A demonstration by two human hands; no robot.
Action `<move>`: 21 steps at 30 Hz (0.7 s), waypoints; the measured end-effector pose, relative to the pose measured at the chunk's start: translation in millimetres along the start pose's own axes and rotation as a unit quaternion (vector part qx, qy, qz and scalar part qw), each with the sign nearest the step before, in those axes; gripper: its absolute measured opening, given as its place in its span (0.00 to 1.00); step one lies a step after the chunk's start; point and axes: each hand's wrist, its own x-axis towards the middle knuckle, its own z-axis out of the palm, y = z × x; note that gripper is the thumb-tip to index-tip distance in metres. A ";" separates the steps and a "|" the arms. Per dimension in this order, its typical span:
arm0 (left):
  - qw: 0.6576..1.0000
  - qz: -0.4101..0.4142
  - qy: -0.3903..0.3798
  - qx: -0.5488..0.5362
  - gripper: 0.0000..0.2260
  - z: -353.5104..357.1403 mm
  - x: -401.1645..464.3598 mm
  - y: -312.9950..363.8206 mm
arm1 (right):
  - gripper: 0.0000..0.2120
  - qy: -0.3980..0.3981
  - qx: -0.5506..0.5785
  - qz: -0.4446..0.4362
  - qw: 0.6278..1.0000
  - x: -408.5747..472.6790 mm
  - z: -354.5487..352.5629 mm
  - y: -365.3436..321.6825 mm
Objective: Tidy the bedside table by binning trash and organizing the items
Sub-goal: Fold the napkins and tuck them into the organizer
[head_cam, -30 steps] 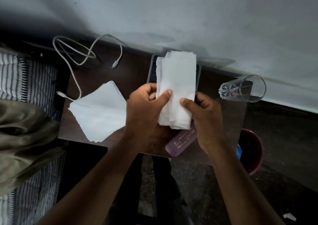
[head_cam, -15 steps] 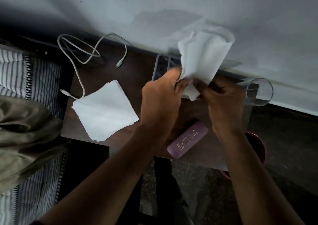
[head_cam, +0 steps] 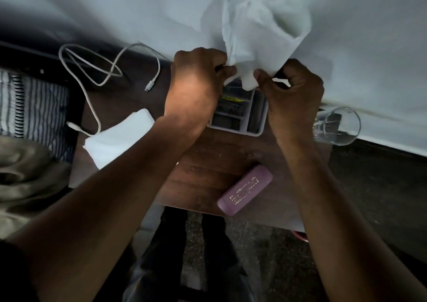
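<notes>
Tissue [head_cam: 258, 31] bunched and raised above the table [head_cam: 208, 177], lower edge pinched by left hand [head_cam: 196, 87] and right hand [head_cam: 293, 100], over a divided tray [head_cam: 240, 117]

White tissue [head_cam: 258, 36] in left hand [head_cam: 196, 89] and right hand [head_cam: 293, 100] above divided tray [head_cam: 240, 117].

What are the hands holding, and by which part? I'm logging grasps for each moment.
Both hands, left hand and right hand, pinch one white tissue by its lower edge, above the divided tray; the rest billows upward.
</notes>
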 end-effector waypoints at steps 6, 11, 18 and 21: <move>0.999 -0.048 -0.003 0.019 0.16 13.4 -5.8 -6.8 | 0.08 -0.017 -0.004 0.021 1.000 -2.0 4.2 5.3; 0.999 0.011 0.024 0.021 0.13 2.3 -14.5 -8.5 | 0.06 -0.012 0.018 0.021 1.000 -6.7 -2.7 3.7; 0.998 -0.031 -0.036 -0.045 0.10 -3.2 -26.8 -22.9 | 0.11 -0.095 -0.017 0.019 0.995 -12.9 -11.9 1.5; 0.995 -0.024 -0.075 -0.059 0.06 -3.6 -30.4 -24.5 | 0.12 -0.095 -0.019 0.014 0.995 -13.2 -14.4 4.2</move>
